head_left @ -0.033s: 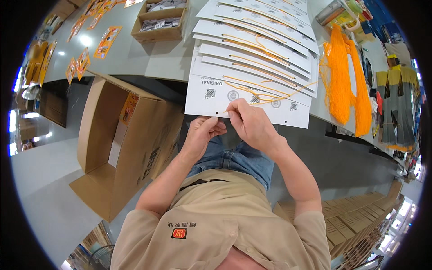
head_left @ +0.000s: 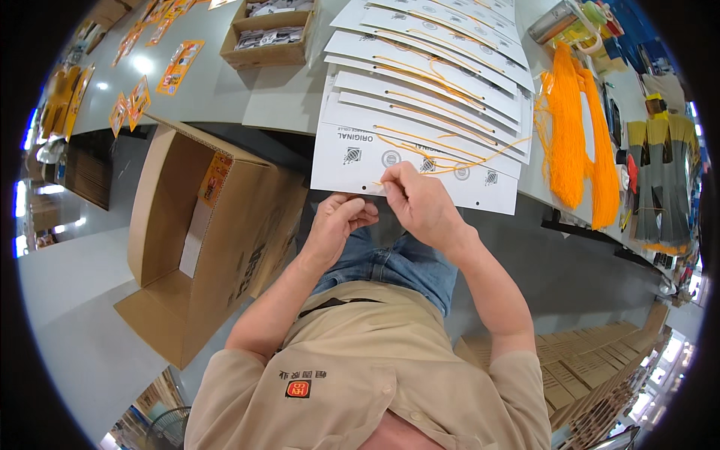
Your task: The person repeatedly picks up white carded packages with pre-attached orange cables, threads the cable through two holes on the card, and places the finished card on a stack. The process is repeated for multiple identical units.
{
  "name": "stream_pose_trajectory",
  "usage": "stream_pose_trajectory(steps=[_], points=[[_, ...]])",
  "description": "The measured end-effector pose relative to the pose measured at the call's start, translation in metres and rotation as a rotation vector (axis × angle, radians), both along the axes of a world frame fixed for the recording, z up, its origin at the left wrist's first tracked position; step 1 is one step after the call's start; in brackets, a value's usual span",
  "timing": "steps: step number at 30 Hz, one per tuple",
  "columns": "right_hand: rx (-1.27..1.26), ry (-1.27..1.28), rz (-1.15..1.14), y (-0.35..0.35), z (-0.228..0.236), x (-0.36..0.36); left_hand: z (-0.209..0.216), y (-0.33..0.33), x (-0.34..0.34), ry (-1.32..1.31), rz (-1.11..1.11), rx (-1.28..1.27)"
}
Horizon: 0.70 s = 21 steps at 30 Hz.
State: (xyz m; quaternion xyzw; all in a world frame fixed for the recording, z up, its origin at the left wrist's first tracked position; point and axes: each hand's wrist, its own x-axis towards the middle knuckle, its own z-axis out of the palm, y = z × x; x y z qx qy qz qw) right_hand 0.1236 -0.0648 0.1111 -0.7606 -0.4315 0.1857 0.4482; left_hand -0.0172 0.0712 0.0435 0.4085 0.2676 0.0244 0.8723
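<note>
Person stands at grey worktable [head_left: 274, 106], both bare hands at its near edge.

Right hand [head_left: 421, 201]: thumb and forefinger pinched together over the front white card [head_left: 339, 174], nipping a strand of orange cord [head_left: 379, 184]; a short end of it shows at the fingertips, near the card's left punched hole [head_left: 364, 187]. The right punched hole [head_left: 478, 203] sits uncovered, well to the right of the hand.

Left hand [head_left: 343, 223]: just below the card's near edge, fingers curled, thumb toward forefinger. Whether it grips the card or cord underneath, cannot tell.

Front card lies printed side up, overhanging the table edge. Loose orange strands cross its upper part. Behind it, a fanned stack of white cards [head_left: 351, 45], overlapping, most with orange cord strung across.

Right of the stack: two hanks of orange cord [head_left: 564, 135], side by side; farther right, a bundle of grey strips [head_left: 660, 176] with yellowish tops. Left of the stack: divided cardboard tray [head_left: 262, 60] holding small pale packets [head_left: 270, 37]; beyond it, orange printed packs [head_left: 180, 67] spread on the table. Open cardboard carton [head_left: 247, 214] tilted below, beside the left forearm
</note>
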Motion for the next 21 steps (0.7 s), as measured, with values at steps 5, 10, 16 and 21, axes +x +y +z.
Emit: stream_pose_trajectory(steps=[5,10,16,21], points=[[-0.111,0.12,-0.031,-0.001,-0.001,0.004,-0.005,0.0,-0.005,-0.044,-0.047,-0.072],[-0.156,-0.206,0.056,0.0,0.005,0.001,-0.011,0.0,-0.003,-0.081,-0.054,-0.109],[-0.222,-0.354,0.125,0.0,0.002,-0.005,-0.009,0.004,-0.007,-0.091,-0.061,-0.096],[-0.176,0.119,0.006,-0.007,0.012,-0.012,-0.005,0.0,-0.005,-0.095,-0.078,-0.096]])
